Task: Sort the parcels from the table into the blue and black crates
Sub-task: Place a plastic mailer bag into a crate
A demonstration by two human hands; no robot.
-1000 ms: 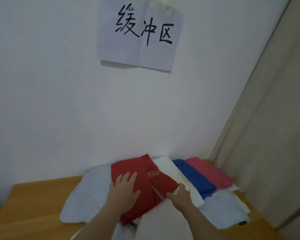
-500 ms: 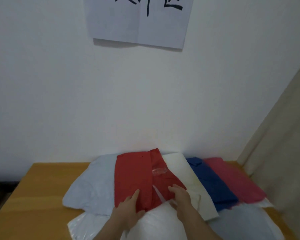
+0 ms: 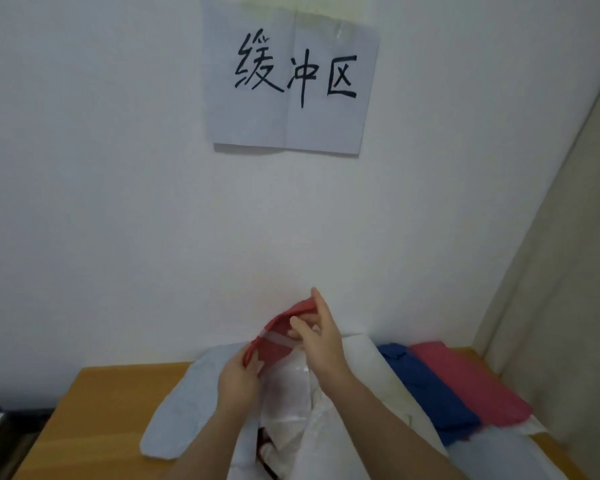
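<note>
A red parcel (image 3: pixel 278 336) with a strip of clear tape is lifted off the pile and tilted up on edge in front of the wall. My left hand (image 3: pixel 238 379) grips its lower left edge. My right hand (image 3: pixel 321 336) pinches its upper right side between thumb and fingers. Under my hands lie a pale blue parcel (image 3: pixel 184 407) and a white parcel (image 3: pixel 378 372) on the wooden table (image 3: pixel 94 403). A dark blue parcel (image 3: pixel 426 386) and a pink parcel (image 3: pixel 465 382) lie side by side to the right. No crate is in view.
A white wall stands right behind the table, with a paper sign (image 3: pixel 290 81) of handwritten characters taped high up. A beige curtain (image 3: pixel 568 271) hangs at the right edge. A crumpled clear plastic bag (image 3: pixel 288 403) lies between my forearms. Something dark sits at the far left below the table.
The red parcel lay flat on the pile with both hands resting on it; now both hands hold it, raised and tipped upright. The camera has tilted up again.
</note>
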